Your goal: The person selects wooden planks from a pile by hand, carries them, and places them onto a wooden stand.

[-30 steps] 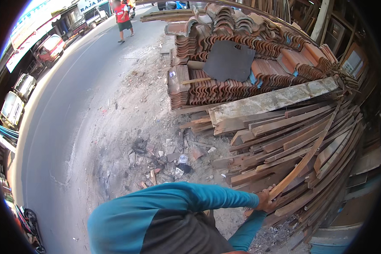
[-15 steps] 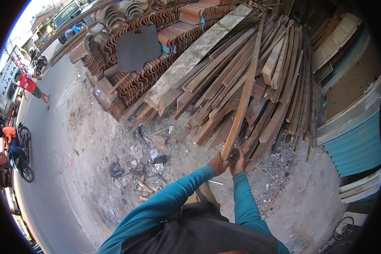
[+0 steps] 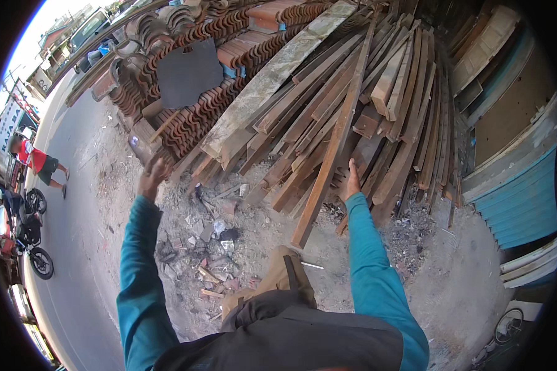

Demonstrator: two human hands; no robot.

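A: Describe the largest item first.

B: A timber stack fills the centre and upper right of the frame, boards leaning side by side with their lower ends on the ground.

A: And beside it?

B: Stacked roof tiles occupy the upper left, with a dark flat sheet lying on them. A blue corrugated panel stands at the right edge. A road runs down the left side.

A: Which board is closest to the hands?

B: One long plank runs from top centre down to the middle of the frame. Its lower end rests on the ground, just in front of the stack.

A: State of the hands?

B: Both are apart and empty. The left hand is raised left of centre, fingers spread, near the tiles, touching nothing. The right hand is open just right of the plank, close against the boards; contact cannot be confirmed.

A: Smaller items?

B: Rubble lies on the ground between the arms. A person in red and a motorbike sit at the far left edge.
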